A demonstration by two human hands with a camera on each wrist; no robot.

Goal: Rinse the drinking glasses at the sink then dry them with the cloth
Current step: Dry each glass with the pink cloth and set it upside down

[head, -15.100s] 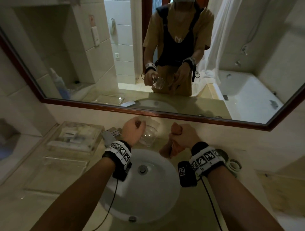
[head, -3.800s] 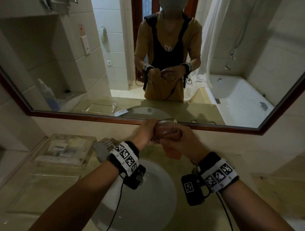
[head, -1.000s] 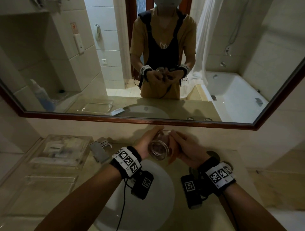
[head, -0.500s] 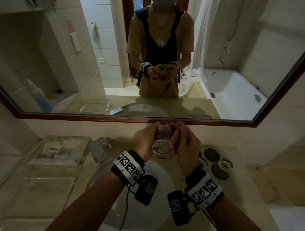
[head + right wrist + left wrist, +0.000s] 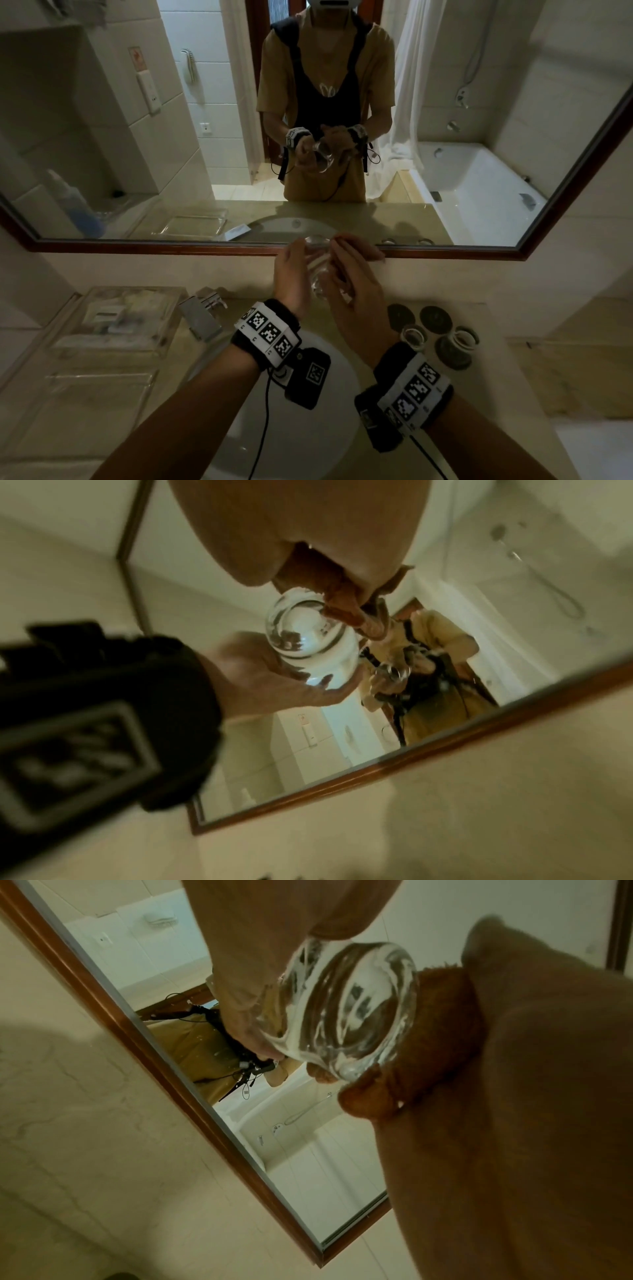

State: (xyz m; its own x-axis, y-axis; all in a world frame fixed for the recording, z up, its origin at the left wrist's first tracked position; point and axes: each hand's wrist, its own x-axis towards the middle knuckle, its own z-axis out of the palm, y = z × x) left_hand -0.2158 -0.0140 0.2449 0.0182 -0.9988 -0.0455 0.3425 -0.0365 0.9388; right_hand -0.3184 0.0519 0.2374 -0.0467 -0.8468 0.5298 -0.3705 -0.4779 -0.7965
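Both hands hold a clear drinking glass (image 5: 318,270) up in front of the mirror's lower frame, above the back of the sink (image 5: 329,425). My left hand (image 5: 291,274) grips the glass (image 5: 346,1010) from the left, fingers (image 5: 240,1007) wrapped round its wall. My right hand (image 5: 356,294) pinches an orange-brown cloth (image 5: 431,1042) and presses it against the right side of the glass (image 5: 308,639). The cloth (image 5: 332,596) hangs from under the right hand's thumb. My left hand's palm (image 5: 274,685) cups the glass from below.
Two more glasses (image 5: 414,337) (image 5: 464,337) stand among dark round coasters (image 5: 436,318) on the counter to the right. The tap (image 5: 202,315) is left of the basin, with clear trays (image 5: 120,322) further left. The mirror (image 5: 342,192) is just behind the hands.
Both hands and the glass have risen a little toward the mirror. My right hand has turned and moved the cloth along the side of the glass.
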